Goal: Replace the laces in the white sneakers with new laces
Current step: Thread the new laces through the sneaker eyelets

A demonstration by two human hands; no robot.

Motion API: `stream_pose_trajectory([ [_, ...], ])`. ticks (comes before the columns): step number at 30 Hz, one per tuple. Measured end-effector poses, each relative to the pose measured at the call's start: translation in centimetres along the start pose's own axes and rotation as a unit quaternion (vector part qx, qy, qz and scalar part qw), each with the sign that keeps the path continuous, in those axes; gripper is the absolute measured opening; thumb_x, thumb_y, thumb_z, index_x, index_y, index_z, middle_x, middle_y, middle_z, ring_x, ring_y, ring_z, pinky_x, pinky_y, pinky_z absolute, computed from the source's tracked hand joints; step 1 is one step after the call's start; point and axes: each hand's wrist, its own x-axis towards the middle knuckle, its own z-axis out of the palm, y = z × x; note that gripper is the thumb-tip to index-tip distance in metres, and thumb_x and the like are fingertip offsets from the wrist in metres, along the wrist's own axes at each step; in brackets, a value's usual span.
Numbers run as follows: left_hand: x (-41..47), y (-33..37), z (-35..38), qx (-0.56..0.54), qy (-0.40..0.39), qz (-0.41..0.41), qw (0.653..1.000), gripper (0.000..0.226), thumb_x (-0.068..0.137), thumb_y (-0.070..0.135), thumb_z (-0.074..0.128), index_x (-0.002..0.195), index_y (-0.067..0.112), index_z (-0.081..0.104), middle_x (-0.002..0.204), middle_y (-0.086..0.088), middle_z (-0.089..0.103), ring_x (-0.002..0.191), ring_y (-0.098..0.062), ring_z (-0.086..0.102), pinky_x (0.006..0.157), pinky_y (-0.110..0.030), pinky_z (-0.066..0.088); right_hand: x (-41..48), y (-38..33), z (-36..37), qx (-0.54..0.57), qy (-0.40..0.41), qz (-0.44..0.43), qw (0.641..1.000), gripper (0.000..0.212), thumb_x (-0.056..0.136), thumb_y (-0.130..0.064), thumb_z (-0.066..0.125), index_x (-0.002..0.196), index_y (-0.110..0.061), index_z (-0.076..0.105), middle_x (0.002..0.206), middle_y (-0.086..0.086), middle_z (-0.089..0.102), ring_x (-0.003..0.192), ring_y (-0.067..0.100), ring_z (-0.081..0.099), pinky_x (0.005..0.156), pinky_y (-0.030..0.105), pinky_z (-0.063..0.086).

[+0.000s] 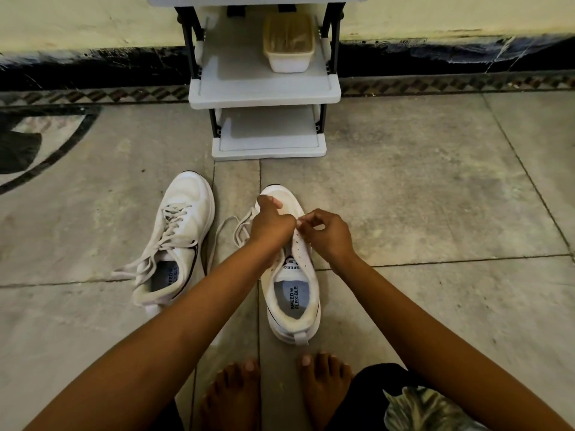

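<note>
Nearest, two bare feet [233,396] rest on the grey stone floor [420,197]. Just beyond the toes stands the right sneaker [294,293], heel near and toe far, with its upper eyelets bare. Both hands meet over its front half. The left hand [270,223] has its fingers curled tight on the lace [230,233], which loops loosely out to the left onto the floor. The right hand [326,234] is narrowed to a pinch of thumb and forefinger at the eyelet row, on what seems to be the same lace's end, though it is too small to be sure. To the left lies the left sneaker [175,241], laced, with its bow undone and the ends trailing. Farther off, against the wall, stands a grey shoe rack [264,91] carrying a lidded plastic box [288,45].
</note>
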Motion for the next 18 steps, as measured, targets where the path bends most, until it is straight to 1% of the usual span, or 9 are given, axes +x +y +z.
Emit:
stream_pose_trajectory([
  [2, -0.4, -0.6, -0.3, 0.051, -0.004, 0.063, 0.997, 0.029, 0.085, 0.012, 0.052, 0.099, 0.022, 0.030, 0.078, 0.001, 0.048, 0.070, -0.015, 0.046, 0.053, -0.027, 0.031, 0.5, -0.5, 0.6, -0.026, 0.030, 0.004, 0.999, 0.010, 0.085, -0.025, 0.067, 0.078, -0.018, 0.063, 0.086, -0.001, 0.066, 0.082, 0.014, 0.059, 0.072, 0.029, 0.046],
  [4, -0.8, -1.2, -0.9, 0.092, -0.030, 0.133, 0.986, 0.024, 0.086, 0.010, 0.051, 0.100, 0.019, 0.033, 0.079, -0.004, 0.056, 0.073, -0.020, 0.051, 0.055, -0.028, 0.034, 1.0, -0.7, 1.2, -0.070, 0.041, 0.008, 0.997, 0.012, 0.086, -0.024, 0.064, 0.076, -0.021, 0.059, 0.084, -0.002, 0.063, 0.078, 0.013, 0.055, 0.066, 0.025, 0.039],
  [7, -1.5, -2.3, -2.2, 0.234, 0.001, 0.259, 0.937, 0.028, 0.082, 0.017, 0.061, 0.105, 0.011, 0.045, 0.095, -0.009, 0.059, 0.088, -0.026, 0.055, 0.067, -0.031, 0.038, 1.3, -0.6, 1.5, -0.116, 0.057, 0.037, 0.991, 0.012, 0.091, -0.021, 0.054, 0.087, -0.012, 0.060, 0.092, 0.008, 0.066, 0.082, 0.023, 0.059, 0.066, 0.025, 0.038],
  [9, -1.7, -3.0, -3.0, 0.324, 0.046, 0.281, 0.902, 0.038, 0.078, 0.027, 0.067, 0.107, 0.010, 0.049, 0.102, -0.010, 0.058, 0.093, -0.027, 0.055, 0.067, -0.029, 0.034, 1.3, -1.0, 1.1, -0.035, 0.076, 0.079, 0.993, 0.015, 0.093, -0.014, 0.048, 0.099, -0.003, 0.058, 0.102, 0.015, 0.066, 0.095, 0.030, 0.062, 0.078, 0.033, 0.048],
  [11, -2.0, -3.4, -3.6, 0.324, 0.046, 0.237, 0.915, 0.035, 0.077, 0.030, 0.068, 0.103, 0.010, 0.054, 0.096, -0.010, 0.064, 0.093, -0.026, 0.057, 0.065, -0.027, 0.032, 1.1, -2.8, 0.1, 0.102, 0.085, 0.107, 0.985, 0.013, 0.096, -0.009, 0.040, 0.104, -0.003, 0.049, 0.103, 0.018, 0.065, 0.097, 0.033, 0.062, 0.087, 0.042, 0.051],
  [12, -2.1, -3.5, -3.6, 0.316, 0.047, 0.219, 0.922, 0.031, 0.078, 0.029, 0.067, 0.100, 0.010, 0.057, 0.093, -0.010, 0.065, 0.093, -0.026, 0.057, 0.064, -0.027, 0.032, 1.2, -4.3, -0.8, 0.184, 0.085, 0.109, 0.973, 0.012, 0.098, -0.009, 0.035, 0.105, -0.004, 0.045, 0.097, 0.018, 0.066, 0.090, 0.032, 0.063, 0.080, 0.040, 0.054],
  [14, -2.2, -3.2, -3.5, 0.319, 0.050, 0.206, 0.924, 0.021, 0.079, 0.023, 0.064, 0.093, 0.007, 0.063, 0.089, -0.012, 0.067, 0.091, -0.026, 0.057, 0.065, -0.028, 0.034, 1.4, -8.5, -3.6, 0.353, 0.081, 0.085, 0.928, 0.015, 0.102, -0.012, 0.030, 0.104, -0.005, 0.042, 0.075, 0.009, 0.059, 0.062, 0.019, 0.057, 0.059, 0.029, 0.053],
  [16, -2.2, -2.8, -3.7, 0.318, 0.038, 0.190, 0.928, 0.017, 0.079, 0.018, 0.062, 0.081, 0.003, 0.068, 0.082, -0.014, 0.068, 0.081, -0.025, 0.058, 0.065, -0.027, 0.035, 1.2, -12.9, -7.3, 0.481, 0.087, -0.010, 0.872, 0.020, 0.102, -0.012, 0.029, 0.089, -0.010, 0.043, 0.056, -0.004, 0.045, 0.042, 0.006, 0.040, 0.047, 0.022, 0.043],
  [18, -2.0, -2.7, -4.2, 0.292, 0.013, 0.166, 0.942, 0.017, 0.081, 0.016, 0.062, 0.077, 0.001, 0.071, 0.077, -0.012, 0.067, 0.071, -0.018, 0.056, 0.060, -0.021, 0.029, 0.4, -16.2, -10.0, 0.533, 0.048, -0.126, 0.835, 0.023, 0.100, -0.012, 0.031, 0.079, -0.017, 0.041, 0.046, -0.009, 0.041, 0.036, 0.002, 0.030, 0.039, 0.017, 0.033],
])
